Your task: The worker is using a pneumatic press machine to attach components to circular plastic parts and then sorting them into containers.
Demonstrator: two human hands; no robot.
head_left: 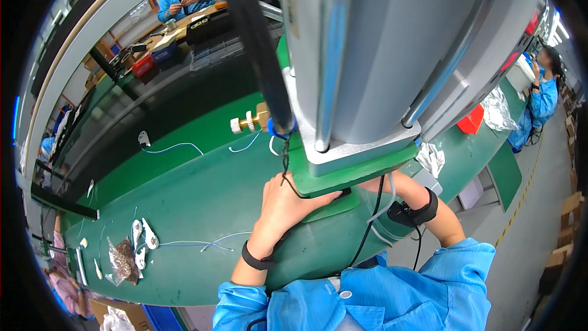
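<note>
A large grey cylinder press (380,55) with a green plate (355,168) under its metal block fills the middle of the view. At the plate's near left edge is my left hand (288,202), its thumb stretched to the right towards a small black part (345,193). The other left fingers disappear beneath the plate. My right hand (372,185) reaches in from the right and is mostly covered by the press. What either hand holds, if anything, is hidden. Below the plate a green base piece (334,208) sticks out towards me.
White cable-ended parts (149,235) and a bag of small brown pieces (124,260) lie at the left of the green table (196,270). Black and grey cables (367,233) hang by my right arm. A red bin (471,120) stands at right; other people work farther off.
</note>
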